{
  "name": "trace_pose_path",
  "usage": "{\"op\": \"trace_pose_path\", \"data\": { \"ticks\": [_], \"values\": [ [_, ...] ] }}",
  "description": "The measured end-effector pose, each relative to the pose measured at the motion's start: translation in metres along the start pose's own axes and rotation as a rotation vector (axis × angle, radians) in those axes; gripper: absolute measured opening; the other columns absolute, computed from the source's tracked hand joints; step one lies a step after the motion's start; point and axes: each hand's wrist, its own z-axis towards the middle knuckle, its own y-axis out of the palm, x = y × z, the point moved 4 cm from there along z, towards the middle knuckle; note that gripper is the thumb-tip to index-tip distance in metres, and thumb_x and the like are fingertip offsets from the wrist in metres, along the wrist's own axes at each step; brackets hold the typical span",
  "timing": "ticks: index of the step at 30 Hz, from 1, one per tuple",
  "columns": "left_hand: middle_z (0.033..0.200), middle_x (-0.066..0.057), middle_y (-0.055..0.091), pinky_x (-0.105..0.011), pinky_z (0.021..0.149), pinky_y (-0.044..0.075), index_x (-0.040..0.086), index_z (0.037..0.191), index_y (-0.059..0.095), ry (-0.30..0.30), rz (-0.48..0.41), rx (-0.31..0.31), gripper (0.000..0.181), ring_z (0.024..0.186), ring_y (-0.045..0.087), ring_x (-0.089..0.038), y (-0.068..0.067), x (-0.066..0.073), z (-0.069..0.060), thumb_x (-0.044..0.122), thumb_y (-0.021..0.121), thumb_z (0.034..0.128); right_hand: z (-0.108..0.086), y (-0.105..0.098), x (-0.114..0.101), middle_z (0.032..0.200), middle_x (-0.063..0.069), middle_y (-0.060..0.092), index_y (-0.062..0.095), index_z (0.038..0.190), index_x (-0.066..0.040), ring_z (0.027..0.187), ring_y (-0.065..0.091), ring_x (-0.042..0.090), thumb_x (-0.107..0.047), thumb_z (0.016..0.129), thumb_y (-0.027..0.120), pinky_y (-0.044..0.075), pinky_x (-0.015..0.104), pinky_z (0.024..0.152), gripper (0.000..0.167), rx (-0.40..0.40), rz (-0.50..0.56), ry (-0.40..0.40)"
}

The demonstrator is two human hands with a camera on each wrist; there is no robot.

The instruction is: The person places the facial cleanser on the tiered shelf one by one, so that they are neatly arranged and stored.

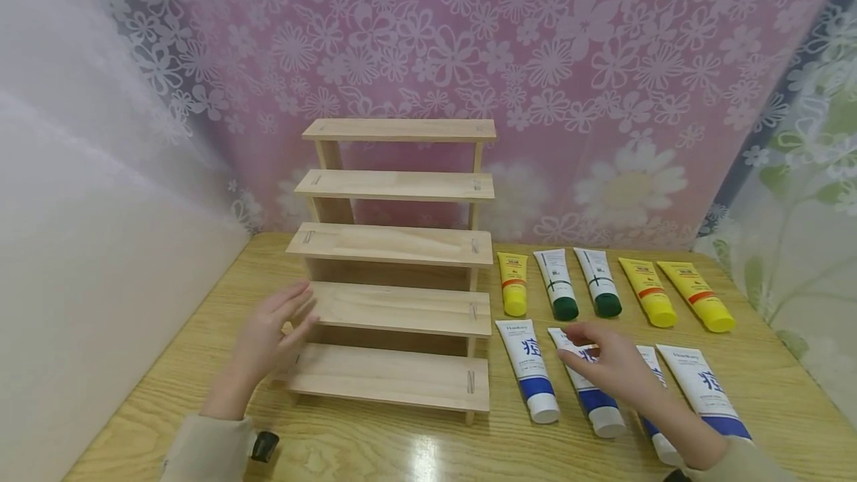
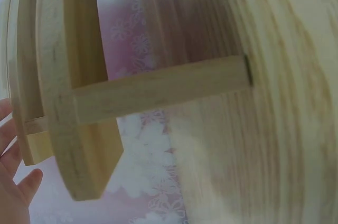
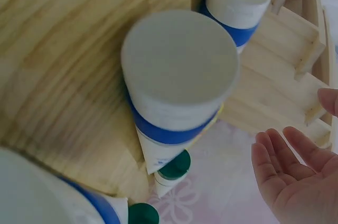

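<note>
A stepped wooden rack [image 1: 388, 245] with several shelves stands on the table. My left hand [image 1: 271, 333] is at its left side, fingers relaxed, by the ends of the lower shelves; whether it touches the wood I cannot tell. My right hand [image 1: 612, 367] hovers over the front row of white-and-blue tubes, holding nothing, its fingers loosely bent. Below it lies one such tube [image 1: 599, 400], partly covered by the hand; another tube [image 1: 529, 363] lies nearer the rack. In the right wrist view the white cap [image 3: 179, 60] of a tube looms close, with the hand [image 3: 298, 187] apart from it.
Behind the front row lie yellow tubes [image 1: 514, 285] and white tubes with green caps [image 1: 556, 281]. At the far right is one more white-and-blue tube [image 1: 703, 389]. A flowered pink curtain [image 1: 428, 58] hangs behind the wooden table [image 1: 375, 445]; a white wall stands left.
</note>
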Motion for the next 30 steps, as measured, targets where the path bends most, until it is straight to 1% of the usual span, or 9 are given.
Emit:
{"op": "trace_pose_path", "data": {
  "ticks": [3,7,9,13,14,16,21,25,30],
  "values": [
    [0.113,-0.020,0.056,-0.046,0.088,0.040,-0.007,0.105,0.060,0.005,0.001,-0.010,0.049,0.103,0.051,-0.037,0.002,0.001,-0.001,0.038,0.051,0.0886,0.001,0.006,0.002,0.102,0.016,0.060,0.057,0.109,0.004,0.092,0.057,0.030,-0.027,0.081,0.065,0.052,0.039,0.074,0.043,-0.022,0.002,0.008],
    [0.114,-0.020,0.055,-0.047,0.089,0.040,-0.006,0.106,0.061,0.004,0.008,-0.027,0.053,0.105,0.050,-0.036,0.004,0.000,-0.001,0.043,0.047,0.0896,0.003,0.013,0.005,0.101,0.015,0.061,0.058,0.109,0.003,0.091,0.057,0.028,-0.024,0.081,0.065,0.053,0.037,0.072,0.040,-0.046,0.002,0.021],
    [0.115,-0.019,0.055,-0.045,0.091,0.039,-0.005,0.105,0.061,0.004,0.002,-0.031,0.053,0.106,0.050,-0.035,0.005,-0.001,-0.001,0.044,0.046,0.0894,0.004,0.016,0.006,0.101,0.014,0.061,0.058,0.109,0.003,0.090,0.057,0.027,-0.022,0.080,0.065,0.053,0.036,0.072,0.038,-0.058,0.020,0.034],
    [0.114,-0.017,0.056,-0.036,0.097,0.035,-0.004,0.102,0.063,0.012,-0.010,-0.032,0.052,0.106,0.050,-0.035,0.007,0.000,-0.002,0.044,0.046,0.0891,0.004,0.021,0.007,0.101,0.014,0.061,0.057,0.109,0.005,0.088,0.058,0.025,-0.022,0.080,0.066,0.053,0.032,0.070,0.040,-0.084,0.047,0.043],
    [0.114,-0.017,0.056,-0.036,0.097,0.035,-0.003,0.102,0.063,0.016,-0.009,-0.032,0.053,0.106,0.050,-0.035,0.007,0.000,-0.002,0.045,0.046,0.0890,0.004,0.023,0.007,0.101,0.014,0.061,0.057,0.109,0.005,0.088,0.058,0.024,-0.023,0.080,0.066,0.053,0.031,0.069,0.041,-0.089,0.047,0.042],
    [0.114,-0.017,0.056,-0.038,0.096,0.037,-0.003,0.102,0.063,0.023,-0.008,-0.031,0.053,0.106,0.050,-0.035,0.009,0.000,-0.002,0.045,0.046,0.0890,0.004,0.025,0.007,0.101,0.013,0.061,0.058,0.108,0.005,0.086,0.058,0.022,-0.025,0.080,0.066,0.053,0.030,0.068,0.042,-0.094,0.034,0.048],
    [0.113,-0.017,0.057,-0.048,0.088,0.040,-0.003,0.103,0.063,0.024,-0.007,-0.035,0.053,0.106,0.050,-0.035,0.010,-0.001,-0.003,0.046,0.047,0.0881,0.004,0.031,0.011,0.094,0.008,0.063,0.059,0.107,0.002,0.082,0.059,0.019,-0.028,0.078,0.067,0.053,0.029,0.068,0.043,-0.103,0.008,0.088],
    [0.114,-0.017,0.057,-0.048,0.089,0.040,-0.003,0.103,0.063,0.016,-0.005,-0.053,0.052,0.107,0.050,-0.035,0.012,-0.002,-0.004,0.044,0.051,0.0868,0.005,0.034,0.012,0.088,0.004,0.062,0.059,0.105,0.002,0.079,0.058,0.018,-0.029,0.077,0.069,0.053,0.030,0.066,0.043,-0.120,-0.009,0.117],
    [0.114,-0.017,0.057,-0.048,0.090,0.040,-0.003,0.104,0.063,0.011,0.004,-0.065,0.051,0.107,0.050,-0.034,0.013,-0.003,-0.005,0.043,0.053,0.0857,0.008,0.043,0.016,0.086,0.002,0.061,0.058,0.106,0.001,0.079,0.057,0.016,-0.032,0.076,0.069,0.052,0.031,0.066,0.046,-0.154,-0.046,0.173]
  ]
}}
